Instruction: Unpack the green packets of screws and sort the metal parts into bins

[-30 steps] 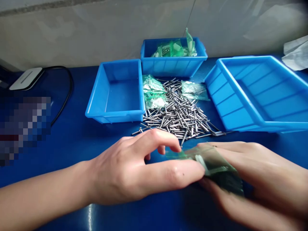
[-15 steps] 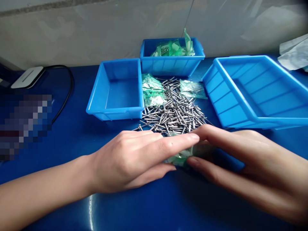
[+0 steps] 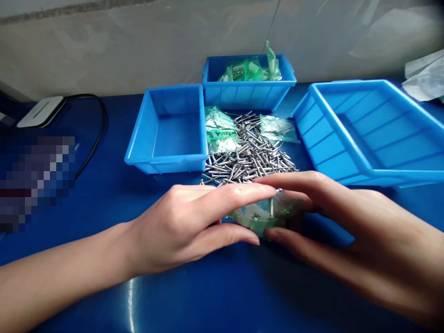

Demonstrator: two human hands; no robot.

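Observation:
A small green-tinted clear plastic bag [image 3: 255, 223] is held low over the table between my two hands. A silver screw [image 3: 272, 207] shows at the bag, tilted nearly upright; whether it is inside cannot be made out. My left hand [image 3: 197, 224] grips the bag's left side, fingers over the top and thumb below. From the right, my right hand [image 3: 336, 217] closes on it with the thumb at the lower edge and the index finger across the far side. Just beyond the hands lies a pile of loose silver screws [image 3: 255, 155], its near edge hidden by my fingers.
Two green bags, one bulging [image 3: 222, 132] and one flat [image 3: 278, 128], lie at the pile. Blue bins flank it at left [image 3: 164, 162] and right [image 3: 331, 150]; a back bin [image 3: 248, 95] holds green bags. A black cable [image 3: 103, 120] curves at far left.
More of the bag shows between my hands, and the screw at it has come into view. My right index finger has moved left and up over the bag.

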